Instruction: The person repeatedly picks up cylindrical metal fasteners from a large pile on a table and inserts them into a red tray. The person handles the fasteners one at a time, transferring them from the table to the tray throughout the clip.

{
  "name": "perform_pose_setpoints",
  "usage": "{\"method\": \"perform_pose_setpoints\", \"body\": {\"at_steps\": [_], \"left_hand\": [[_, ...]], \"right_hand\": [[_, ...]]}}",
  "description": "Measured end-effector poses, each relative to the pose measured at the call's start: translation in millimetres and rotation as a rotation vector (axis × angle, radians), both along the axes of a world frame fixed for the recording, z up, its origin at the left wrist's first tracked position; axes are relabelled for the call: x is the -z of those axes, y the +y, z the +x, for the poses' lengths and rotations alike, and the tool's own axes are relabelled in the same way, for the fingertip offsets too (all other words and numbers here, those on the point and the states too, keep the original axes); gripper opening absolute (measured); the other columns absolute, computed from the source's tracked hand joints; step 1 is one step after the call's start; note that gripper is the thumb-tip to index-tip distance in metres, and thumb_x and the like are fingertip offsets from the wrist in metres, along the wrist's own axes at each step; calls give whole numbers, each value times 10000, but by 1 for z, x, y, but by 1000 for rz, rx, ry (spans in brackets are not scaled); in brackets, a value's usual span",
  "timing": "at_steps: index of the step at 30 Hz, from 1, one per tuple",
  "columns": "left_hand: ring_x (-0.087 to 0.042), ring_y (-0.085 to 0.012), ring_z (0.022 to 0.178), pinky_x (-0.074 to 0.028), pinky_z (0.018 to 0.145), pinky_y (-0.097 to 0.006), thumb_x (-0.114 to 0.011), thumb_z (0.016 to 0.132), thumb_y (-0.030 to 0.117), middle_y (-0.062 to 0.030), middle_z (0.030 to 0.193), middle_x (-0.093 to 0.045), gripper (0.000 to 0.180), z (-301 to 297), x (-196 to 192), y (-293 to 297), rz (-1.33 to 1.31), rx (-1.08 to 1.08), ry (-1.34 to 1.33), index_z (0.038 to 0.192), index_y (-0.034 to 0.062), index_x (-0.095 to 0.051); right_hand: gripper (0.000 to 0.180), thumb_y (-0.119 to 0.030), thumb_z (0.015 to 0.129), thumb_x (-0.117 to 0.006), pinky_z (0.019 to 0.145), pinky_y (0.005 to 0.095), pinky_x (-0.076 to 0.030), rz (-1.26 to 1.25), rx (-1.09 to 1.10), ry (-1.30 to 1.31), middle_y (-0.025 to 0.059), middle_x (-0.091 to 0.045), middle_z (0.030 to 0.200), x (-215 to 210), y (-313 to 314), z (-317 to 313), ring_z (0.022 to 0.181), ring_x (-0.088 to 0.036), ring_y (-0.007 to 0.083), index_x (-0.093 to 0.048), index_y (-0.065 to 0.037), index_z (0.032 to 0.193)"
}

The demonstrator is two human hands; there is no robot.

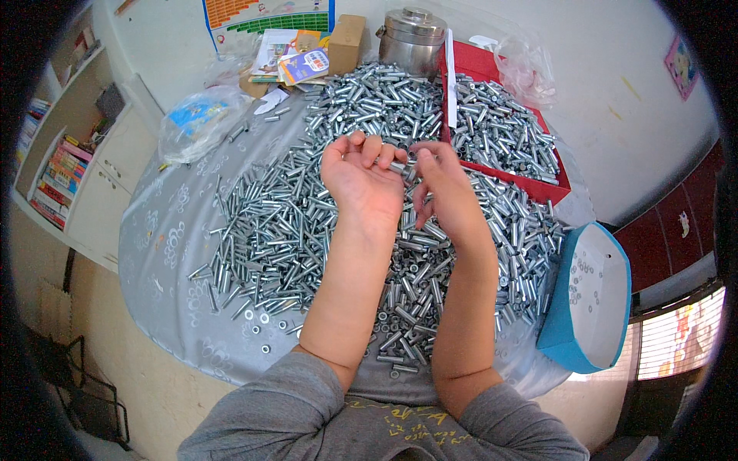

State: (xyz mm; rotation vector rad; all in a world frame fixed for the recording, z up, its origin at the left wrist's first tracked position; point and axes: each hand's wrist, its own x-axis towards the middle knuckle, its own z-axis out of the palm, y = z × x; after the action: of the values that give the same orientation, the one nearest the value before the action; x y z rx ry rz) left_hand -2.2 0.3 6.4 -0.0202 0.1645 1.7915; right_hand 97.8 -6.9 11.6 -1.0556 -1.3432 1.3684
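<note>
My left hand [364,184] is turned palm up over the heap, its fingers curled round a short metal sleeve [397,166] near the fingertips. Just to the right, my right hand [452,194] shows its back, fingers loosely bent and apart. Its fingertips come close to the sleeve's end; I cannot tell whether they touch it. Beneath both hands spreads a large heap of silvery metal sleeves [411,288]. On its left side lie many slimmer metal bolts [269,219]. Several washers [256,329] lie on the tablecloth [181,269] at the near left.
A red box [550,188] full of metal sleeves stands at the back right. Nearer stands a blue-rimmed bin [565,307] with small washers inside. Along the back are a metal pot [413,46], a cardboard box [347,44], booklets [304,66] and a plastic bag [201,123].
</note>
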Motion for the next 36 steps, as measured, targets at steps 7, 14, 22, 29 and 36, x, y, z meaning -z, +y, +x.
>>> {"method": "perform_pose_setpoints", "body": {"at_steps": [7, 14, 22, 29, 36], "left_hand": [[-219, -119, 437, -281, 537, -281, -300, 765, 185, 21, 466, -240, 189, 0, -1, -1, 9, -8, -18, 609, 98, -365], [-228, -121, 440, -288, 538, -288, -307, 763, 187, 20, 462, -240, 194, 0, -1, -1, -18, 5, -3, 600, 100, -367], [-246, -129, 458, -299, 549, -299, -306, 764, 188, 16, 475, -253, 191, 0, -2, 0, -39, -8, 8, 603, 101, -362], [-271, -129, 468, -315, 582, -316, -306, 767, 190, 14, 476, -277, 194, -3, 4, -1, 37, -43, 56, 603, 105, -365], [-269, -130, 465, -319, 590, -322, -312, 766, 191, 17, 468, -273, 191, -1, 2, 1, 10, -12, -1, 608, 101, -370]], "right_hand": [[148, -106, 794, -426, 515, 203, -354, 137, -16, -64, 38, -475, 676, 9, 6, -4, 596, -428, 80, -473, -8, 893], [207, -181, 800, -458, 616, 244, -391, 239, 172, -65, 70, -501, 712, 20, 16, -4, 646, -469, 136, -483, 9, 880], [429, -381, 770, -478, 618, 311, -401, 206, 282, -283, 151, -552, 702, 26, 25, 10, 640, -520, 260, -537, 44, 784], [351, -326, 763, -499, 526, 292, -385, 310, 7, -472, 125, -526, 597, 19, 9, -1, 550, -503, 193, -545, 23, 755], [274, -266, 745, -532, 590, 301, -395, 452, 392, -508, 131, -537, 694, 17, 16, 9, 637, -508, 219, -557, 4, 778]]}}
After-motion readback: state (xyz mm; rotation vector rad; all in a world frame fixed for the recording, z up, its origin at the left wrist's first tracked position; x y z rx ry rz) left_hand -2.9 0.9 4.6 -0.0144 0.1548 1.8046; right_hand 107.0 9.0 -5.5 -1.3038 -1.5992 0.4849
